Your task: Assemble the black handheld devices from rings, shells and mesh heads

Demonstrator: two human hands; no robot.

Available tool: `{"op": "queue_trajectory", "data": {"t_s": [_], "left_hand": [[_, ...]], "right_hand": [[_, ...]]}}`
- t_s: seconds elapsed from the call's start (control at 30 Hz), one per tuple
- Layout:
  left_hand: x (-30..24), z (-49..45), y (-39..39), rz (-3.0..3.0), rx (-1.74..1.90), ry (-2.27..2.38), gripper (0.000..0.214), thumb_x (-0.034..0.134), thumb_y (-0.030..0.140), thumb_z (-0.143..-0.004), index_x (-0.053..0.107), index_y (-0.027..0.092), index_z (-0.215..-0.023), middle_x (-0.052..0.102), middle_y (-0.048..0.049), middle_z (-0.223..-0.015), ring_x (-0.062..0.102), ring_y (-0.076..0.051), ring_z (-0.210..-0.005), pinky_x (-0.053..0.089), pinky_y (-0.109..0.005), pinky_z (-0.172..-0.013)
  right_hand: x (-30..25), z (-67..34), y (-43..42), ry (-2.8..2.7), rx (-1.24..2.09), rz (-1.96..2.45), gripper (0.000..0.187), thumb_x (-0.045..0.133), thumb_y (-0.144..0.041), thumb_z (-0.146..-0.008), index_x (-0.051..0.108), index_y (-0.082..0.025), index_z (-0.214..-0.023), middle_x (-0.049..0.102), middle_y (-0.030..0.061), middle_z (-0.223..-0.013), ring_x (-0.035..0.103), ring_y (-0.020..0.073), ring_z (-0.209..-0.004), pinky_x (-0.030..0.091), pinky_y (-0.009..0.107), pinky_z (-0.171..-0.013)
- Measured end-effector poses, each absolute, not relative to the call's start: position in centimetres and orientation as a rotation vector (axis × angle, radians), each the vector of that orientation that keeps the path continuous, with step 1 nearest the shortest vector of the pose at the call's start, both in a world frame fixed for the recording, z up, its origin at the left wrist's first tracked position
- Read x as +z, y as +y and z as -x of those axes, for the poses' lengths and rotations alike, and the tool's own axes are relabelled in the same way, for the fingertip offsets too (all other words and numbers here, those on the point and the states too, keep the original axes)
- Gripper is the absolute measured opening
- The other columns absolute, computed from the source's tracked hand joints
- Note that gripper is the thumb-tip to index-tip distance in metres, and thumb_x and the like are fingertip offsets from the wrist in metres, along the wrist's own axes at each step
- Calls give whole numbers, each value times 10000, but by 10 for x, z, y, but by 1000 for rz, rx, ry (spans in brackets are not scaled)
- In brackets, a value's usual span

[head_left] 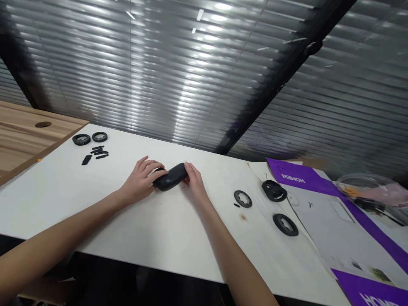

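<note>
while the head view looks down on a white tabletop [79, 221], what sits between the hands?

a matte black oblong capsule [170, 177], its long axis slanting from near left to far right. i cannot tell whether it touches the tabletop.

how do the hands stand?

the left hand [142, 180] curls over the capsule's left end, covering more of it; the right hand [194, 182] pinches the right end with its fingertips.

what lies nearby?

to the right, a flat black ring with a star-shaped hole [242, 199]; to the far left, a small round black ring [100, 137] beside thin black strips [99, 153].
</note>
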State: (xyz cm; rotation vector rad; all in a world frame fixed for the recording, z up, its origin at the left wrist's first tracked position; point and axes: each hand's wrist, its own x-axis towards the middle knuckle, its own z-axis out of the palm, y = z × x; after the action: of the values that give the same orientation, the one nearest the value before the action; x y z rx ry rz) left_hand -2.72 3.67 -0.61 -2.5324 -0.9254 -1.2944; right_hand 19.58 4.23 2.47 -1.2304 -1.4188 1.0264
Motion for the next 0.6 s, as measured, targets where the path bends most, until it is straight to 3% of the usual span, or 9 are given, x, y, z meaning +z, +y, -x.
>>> {"op": "queue_trajectory", "data": {"t_s": [0.13, 0.27, 0.33, 0.43, 0.6], "left_hand": [[-7, 27, 38, 2414, -1331, -889, 565, 512, -70, -827, 660, 269, -1254, 691, -91, -1262, 599, -258, -1232, 390, -563, -1209], [-7, 30, 40, 2414, -1453, -1061, 590, 530, -66, -793, 670, 253, -1270, 619, -127, -1371, 545, -297, -1322, 446, -552, -1165], [-5, 32, 41, 2466, -1600, -1223, 591, 573, -5, -811, 630, 241, -1345, 607, -136, -1401, 561, -300, -1322, 489, -517, -1120], [1, 34, 45, 2597, -1943, -1584, 531, 639, 138, -865, 598, 236, -1386, 691, -109, -1280, 665, -269, -1167, 554, -447, -1018], [13, 35, 50, 2700, -2636, -2036, 334, 637, 442, -975, 721, 170, -1149, 754, -102, -992, 730, -248, -857, 596, -381, -802]], "right_hand": [[25, -194, 39, -1342, 1190, 1124, 427, 673, -650, -877, 537, -252, -799, 463, -21, -716, 464, 159, -631, 399, 308, -609], [25, -192, 38, -1383, 1172, 1091, 416, 688, -638, -873, 568, -246, -806, 502, -23, -704, 485, 159, -646, 397, 312, -632], [24, -191, 38, -1361, 1164, 1063, 410, 700, -633, -858, 573, -246, -811, 510, -23, -708, 477, 156, -641, 393, 311, -622], [24, -189, 39, -1317, 1126, 1032, 374, 721, -605, -840, 609, -248, -861, 544, -10, -772, 491, 158, -669, 420, 311, -636], [22, -188, 39, -1303, 1072, 1048, 410, 789, -558, -791, 646, -273, -1049, 611, 6, -858, 539, 178, -722, 475, 324, -674]]}}
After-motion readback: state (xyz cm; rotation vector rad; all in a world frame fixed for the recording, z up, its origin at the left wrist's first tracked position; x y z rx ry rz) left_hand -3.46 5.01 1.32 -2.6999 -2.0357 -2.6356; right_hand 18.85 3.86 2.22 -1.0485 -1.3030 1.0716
